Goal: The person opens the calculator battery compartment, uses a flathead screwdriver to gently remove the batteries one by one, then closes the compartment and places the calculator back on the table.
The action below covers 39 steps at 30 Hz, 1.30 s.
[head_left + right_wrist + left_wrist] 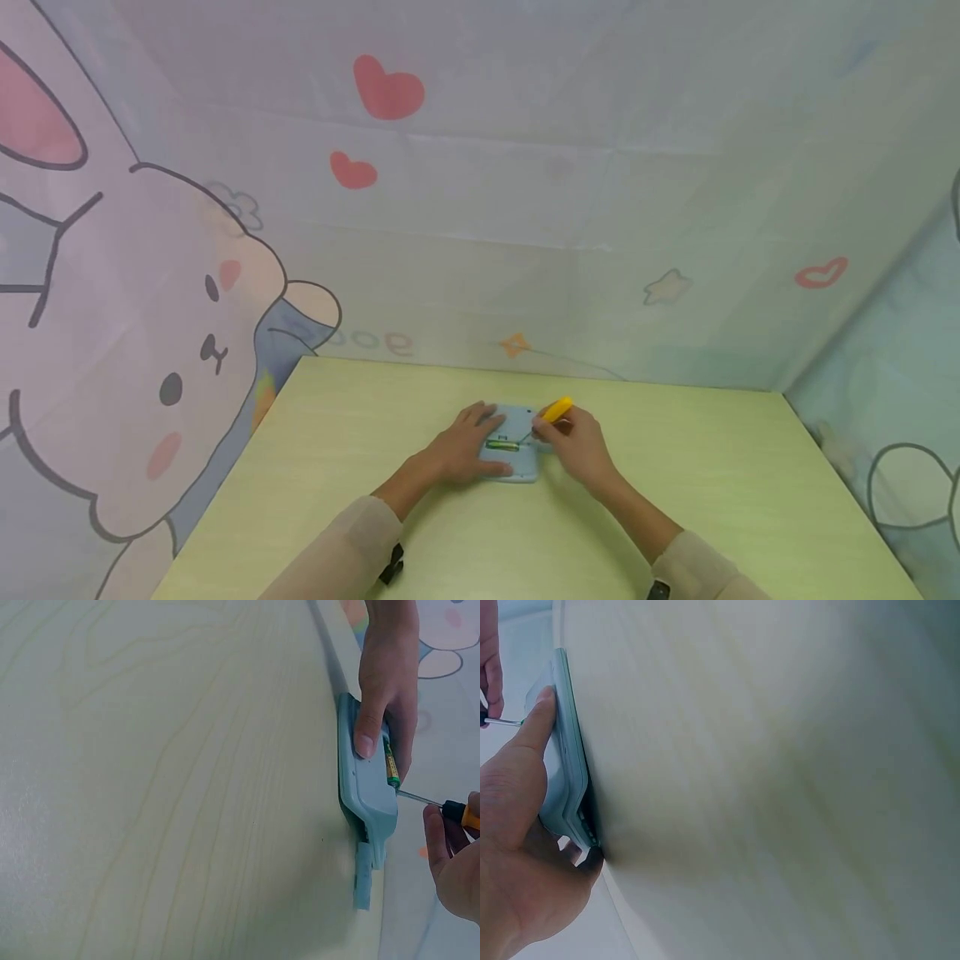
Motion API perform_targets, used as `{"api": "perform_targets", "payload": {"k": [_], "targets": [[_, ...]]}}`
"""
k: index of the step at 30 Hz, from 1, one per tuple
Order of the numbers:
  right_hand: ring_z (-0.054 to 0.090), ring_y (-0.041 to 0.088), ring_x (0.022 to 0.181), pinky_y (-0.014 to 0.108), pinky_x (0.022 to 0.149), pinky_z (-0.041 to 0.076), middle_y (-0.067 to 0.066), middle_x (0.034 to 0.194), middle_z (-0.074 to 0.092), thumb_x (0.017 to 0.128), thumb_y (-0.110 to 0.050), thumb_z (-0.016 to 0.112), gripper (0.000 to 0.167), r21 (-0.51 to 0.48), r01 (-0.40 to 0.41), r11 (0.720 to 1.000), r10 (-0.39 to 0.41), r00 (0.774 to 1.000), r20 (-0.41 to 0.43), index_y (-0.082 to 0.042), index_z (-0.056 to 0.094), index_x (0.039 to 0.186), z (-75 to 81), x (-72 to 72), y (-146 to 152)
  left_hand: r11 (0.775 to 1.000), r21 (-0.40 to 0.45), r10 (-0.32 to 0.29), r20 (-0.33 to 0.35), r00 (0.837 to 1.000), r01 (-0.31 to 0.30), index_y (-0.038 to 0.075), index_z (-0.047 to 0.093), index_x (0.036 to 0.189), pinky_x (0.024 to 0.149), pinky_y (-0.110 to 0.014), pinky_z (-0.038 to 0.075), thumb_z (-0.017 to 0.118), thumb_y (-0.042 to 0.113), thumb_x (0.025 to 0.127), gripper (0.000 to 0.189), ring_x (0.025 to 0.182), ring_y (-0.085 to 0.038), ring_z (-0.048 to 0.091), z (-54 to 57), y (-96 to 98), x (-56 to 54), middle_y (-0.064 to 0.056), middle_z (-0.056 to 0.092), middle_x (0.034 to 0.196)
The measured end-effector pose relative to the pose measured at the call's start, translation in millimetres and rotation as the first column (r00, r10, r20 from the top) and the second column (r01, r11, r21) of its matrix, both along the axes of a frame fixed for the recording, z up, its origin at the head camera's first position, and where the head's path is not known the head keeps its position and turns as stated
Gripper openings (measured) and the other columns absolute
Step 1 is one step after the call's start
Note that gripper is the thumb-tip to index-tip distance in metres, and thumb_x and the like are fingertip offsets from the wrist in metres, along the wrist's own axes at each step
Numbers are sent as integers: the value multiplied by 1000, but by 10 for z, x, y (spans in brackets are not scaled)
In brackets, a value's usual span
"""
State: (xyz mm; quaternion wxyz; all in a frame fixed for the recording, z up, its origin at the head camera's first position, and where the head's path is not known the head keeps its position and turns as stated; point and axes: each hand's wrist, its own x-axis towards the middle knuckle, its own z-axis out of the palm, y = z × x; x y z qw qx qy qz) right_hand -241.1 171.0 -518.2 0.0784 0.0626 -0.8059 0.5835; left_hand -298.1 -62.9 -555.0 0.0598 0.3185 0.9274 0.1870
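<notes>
A light blue calculator [516, 418] lies face down on the table, its battery bay uncovered with a green battery [502, 446] in it. My left hand [459, 450] grips the calculator from its left side, thumb across the near part of the back and fingers spread over the far part. Between the thumb and fingers of my right hand [583, 448] is a screwdriver with a yellow handle [557, 409]. Its thin metal shaft [420, 797] slants down to the battery's right end, and the tip meets the bay there in the right wrist view.
A small light blue plastic piece [363, 879] lies by the calculator's right side. The pale wood-grain table [360, 417] runs back to a printed cloth backdrop [487, 208] with a rabbit and hearts. Another cloth [885, 417] hangs along the right side.
</notes>
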Motion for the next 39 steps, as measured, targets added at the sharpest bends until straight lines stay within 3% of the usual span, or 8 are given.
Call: {"api": "perform_targets", "payload": {"k": [9, 26, 39], "targets": [[76, 25, 95, 29, 84, 62, 12, 107, 72, 103, -11, 72, 12, -26, 16, 1000, -15, 999, 44, -1, 73, 108, -40, -29, 33, 1000, 5, 4, 2, 1000, -4, 16, 38, 166, 114, -57, 43, 71, 67, 93, 95, 161, -34, 17, 24, 4, 11, -8, 24, 174], [75, 25, 97, 31, 86, 61, 12, 108, 71, 103, -10, 71, 11, -37, 15, 999, -13, 998, 65, -1, 72, 110, -39, -7, 43, 1000, 3, -7, -5, 1000, 7, 16, 37, 166, 116, -54, 42, 71, 67, 94, 95, 161, -34, 18, 24, -6, 11, -8, 25, 174], [74, 21, 90, 26, 80, 60, 6, 99, 75, 101, -14, 75, 9, 89, 15, 996, -10, 998, -56, -6, 74, 104, -37, 13, -8, 1000, -1, -1, 2, 1000, 1, 17, 37, 166, 114, -56, 43, 69, 69, 93, 95, 161, -33, 18, 15, -8, 2, -7, 24, 174]]}}
